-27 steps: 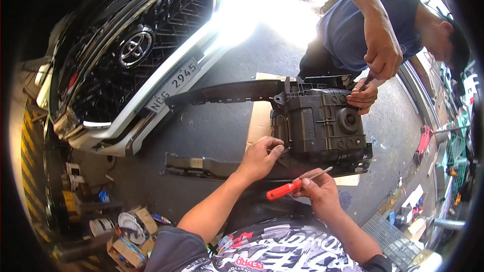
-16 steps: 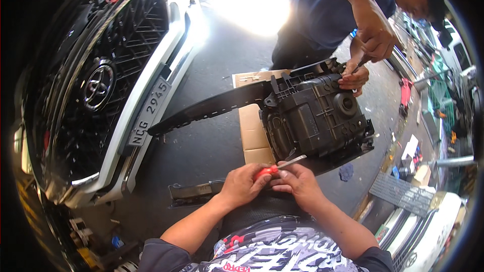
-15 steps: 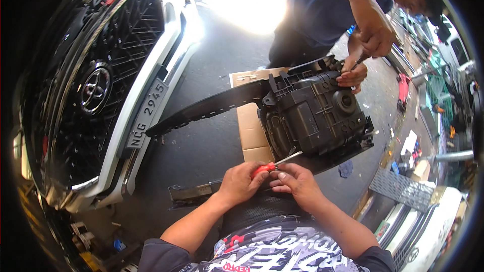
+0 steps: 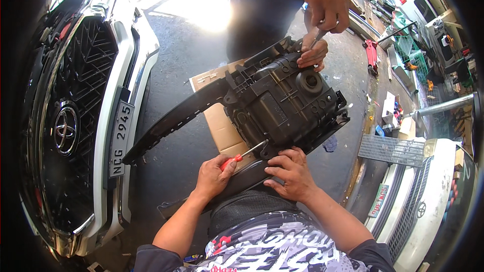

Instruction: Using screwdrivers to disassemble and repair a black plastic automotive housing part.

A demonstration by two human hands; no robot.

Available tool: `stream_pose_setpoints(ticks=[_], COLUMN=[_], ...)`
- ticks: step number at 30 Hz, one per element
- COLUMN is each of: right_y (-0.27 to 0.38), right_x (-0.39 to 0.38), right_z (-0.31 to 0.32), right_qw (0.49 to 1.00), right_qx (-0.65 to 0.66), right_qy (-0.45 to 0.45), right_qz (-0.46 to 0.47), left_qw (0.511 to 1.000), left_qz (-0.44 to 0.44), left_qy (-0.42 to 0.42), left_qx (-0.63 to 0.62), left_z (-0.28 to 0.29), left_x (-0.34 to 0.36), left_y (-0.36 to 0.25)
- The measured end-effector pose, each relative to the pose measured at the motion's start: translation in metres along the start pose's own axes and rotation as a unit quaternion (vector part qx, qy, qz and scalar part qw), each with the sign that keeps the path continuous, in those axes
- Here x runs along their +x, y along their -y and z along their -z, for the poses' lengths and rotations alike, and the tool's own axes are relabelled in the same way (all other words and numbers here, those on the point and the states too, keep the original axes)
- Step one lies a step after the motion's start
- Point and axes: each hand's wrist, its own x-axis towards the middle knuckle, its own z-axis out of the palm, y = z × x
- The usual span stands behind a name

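Housing: black moulded plastic housing (image 4: 282,103), ribbed, with a round socket (image 4: 311,82) on its upper face. Lies tilted, partly over a sheet of brown cardboard (image 4: 222,131) on the grey floor (image 4: 174,83). A long curved black arm (image 4: 176,113) runs from its left side toward the car; a second black strip (image 4: 245,177) lies along the near side, close to the wearer's body.

Screwdriver: red-handled screwdriver (image 4: 239,158), shaft pointing up and to the right, tip at the near left edge of the housing. Contact or mere overlap: cannot tell.

Left hand (image 4: 214,177): closed round the red handle, thumb along it.

Right hand (image 4: 291,174): partly open, fingers loosely bent and parted, at the near edge of the housing where the strip begins. Whether it grips anything: cannot tell.

Opposite side: a co-worker in dark clothing (image 4: 262,17). One hand (image 4: 312,54) at the far corner of the housing; the other hand (image 4: 327,10), above it, grasps a slim tool (image 4: 317,38) pointed down there.

Surroundings: car front with black grille (image 4: 83,78) and white bumper at left; at right, a grey perforated panel (image 4: 390,150) over a loose white bumper (image 4: 441,189), a red jack-like object (image 4: 371,55) farther off.
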Motion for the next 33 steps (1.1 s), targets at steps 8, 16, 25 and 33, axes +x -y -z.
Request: stream_pose_setpoints(ticks=[8, 16, 25, 33], right_y=[0.001, -0.016, -0.096, -0.111], right_x=[-0.008, -0.037, -0.033, -0.001], right_z=[-0.004, 0.001, 0.042, 0.04], right_qw=[1.0, 0.977, 0.74, 0.692], right_qx=[0.008, 0.028, 0.438, 0.553], right_qy=[-0.009, -0.189, -0.257, -0.194], right_qz=[-0.016, -0.098, -0.441, -0.422], left_qw=[1.0, 0.999, 0.991, 0.918], left_qz=[0.005, 0.007, -0.078, -0.286], left_qy=[0.001, -0.015, -0.084, -0.26], left_qx=[0.001, -0.05, -0.071, 0.09], left_z=[-0.005, -0.007, -0.009, -0.074], left_x=[0.002, -0.003, 0.001, 0.06], left_y=[0.001, 0.011, -0.024, -0.109])
